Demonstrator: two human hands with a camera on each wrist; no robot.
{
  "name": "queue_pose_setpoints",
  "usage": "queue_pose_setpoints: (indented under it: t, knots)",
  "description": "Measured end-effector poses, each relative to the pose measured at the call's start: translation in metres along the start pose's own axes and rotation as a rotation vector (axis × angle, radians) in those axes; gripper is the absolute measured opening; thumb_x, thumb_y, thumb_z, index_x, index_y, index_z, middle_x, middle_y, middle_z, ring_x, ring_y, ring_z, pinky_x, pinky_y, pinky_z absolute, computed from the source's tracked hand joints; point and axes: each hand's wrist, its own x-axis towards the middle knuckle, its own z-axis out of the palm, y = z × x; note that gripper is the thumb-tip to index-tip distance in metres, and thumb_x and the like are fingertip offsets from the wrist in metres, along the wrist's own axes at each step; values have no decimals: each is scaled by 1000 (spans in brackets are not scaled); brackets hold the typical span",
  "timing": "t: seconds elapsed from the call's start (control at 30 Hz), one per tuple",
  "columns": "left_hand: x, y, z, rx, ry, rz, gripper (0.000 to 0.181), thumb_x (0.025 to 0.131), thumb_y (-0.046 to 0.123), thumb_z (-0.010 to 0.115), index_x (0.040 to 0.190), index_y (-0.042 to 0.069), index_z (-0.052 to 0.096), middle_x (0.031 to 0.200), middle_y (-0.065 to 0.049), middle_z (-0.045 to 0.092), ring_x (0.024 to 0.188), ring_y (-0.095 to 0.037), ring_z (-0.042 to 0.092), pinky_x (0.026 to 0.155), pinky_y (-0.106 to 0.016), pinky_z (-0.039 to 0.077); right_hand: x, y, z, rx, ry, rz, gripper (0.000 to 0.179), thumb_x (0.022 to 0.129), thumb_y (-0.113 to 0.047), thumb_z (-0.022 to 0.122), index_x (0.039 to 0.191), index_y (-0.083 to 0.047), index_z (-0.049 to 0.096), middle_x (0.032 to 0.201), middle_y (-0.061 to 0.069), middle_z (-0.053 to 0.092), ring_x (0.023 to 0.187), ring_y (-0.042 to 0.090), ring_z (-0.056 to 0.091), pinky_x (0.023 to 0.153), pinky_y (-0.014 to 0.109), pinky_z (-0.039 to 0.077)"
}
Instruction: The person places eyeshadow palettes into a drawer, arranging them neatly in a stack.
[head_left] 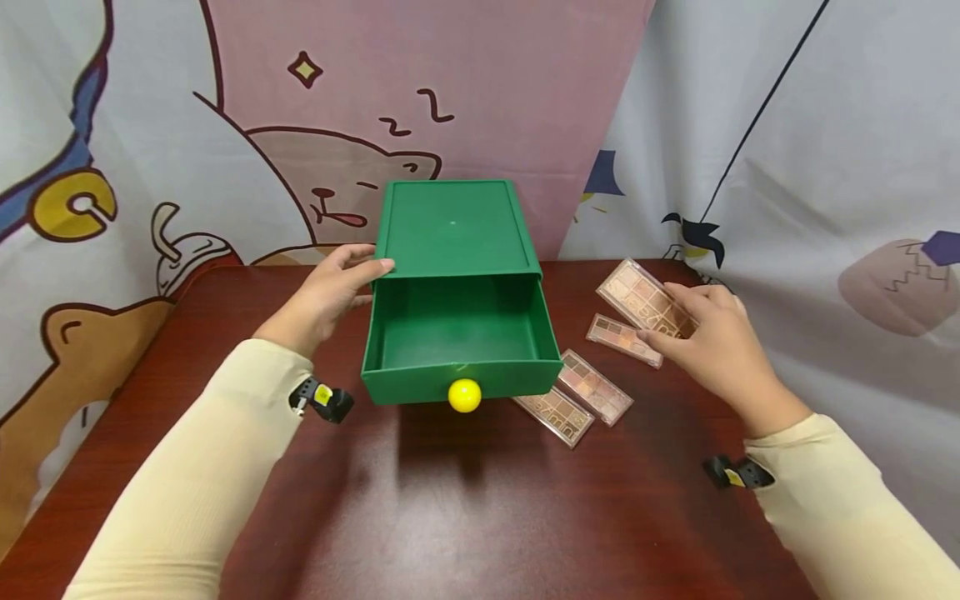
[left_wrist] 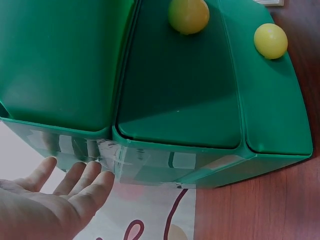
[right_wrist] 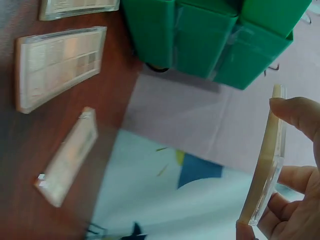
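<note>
A green drawer cabinet (head_left: 452, 229) stands on the table, its top drawer (head_left: 405, 386) pulled out and bare inside, with a yellow ball knob (head_left: 465, 396) on the front. My left hand (head_left: 330, 292) rests against the cabinet's left side near the top, thumb at the upper edge. In the left wrist view its fingers (left_wrist: 92, 192) are extended beside the taped side wall. To the right of the cabinet, my right hand (head_left: 712, 346) pinches an eyeshadow palette (head_left: 637, 293) by its edges, raised above the table. The right wrist view shows this palette (right_wrist: 265, 160) edge-on between thumb and fingers.
Three more eyeshadow palettes lie right of the cabinet: a small one (head_left: 618, 337) under the held one, another (head_left: 596, 387) nearer, and one (head_left: 558, 415) partly hidden by the drawer. Two lower drawers with yellow knobs (left_wrist: 270, 41) are closed. A printed cloth (head_left: 525, 100) hangs behind.
</note>
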Motion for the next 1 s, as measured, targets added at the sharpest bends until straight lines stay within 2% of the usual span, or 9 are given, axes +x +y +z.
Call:
queue_pose_setpoints:
  t: [0.23,0.47,0.73,1.0]
  knots:
    - [0,0,0,-5,-3,1,73,94,33,62,152,9,25,152,-12,29,134,-26,38,111,-43,35,6,-26,-13,-12,5,-51,67,79,-23,78,135,1,51,119,28,45,110,46,37,79,54,37]
    - [0,0,0,-10,2,2,72,94,32,62,152,9,25,152,-13,30,133,-26,39,110,-43,36,18,-56,-30,27,-8,-148,67,78,-24,80,134,2,53,116,24,48,106,40,40,77,47,35]
    - [0,-1,0,-15,5,7,72,94,32,62,151,8,25,152,-13,29,133,-26,39,110,-43,36,35,-96,-44,17,-121,-194,67,79,-28,79,137,-6,54,119,18,50,108,34,41,76,45,37]
    - [0,-1,0,-11,1,16,73,94,32,62,152,8,24,152,-13,29,135,-27,37,110,-44,35,54,-129,-50,9,-230,-300,65,80,-27,77,137,-7,54,125,17,50,112,30,43,82,46,41]
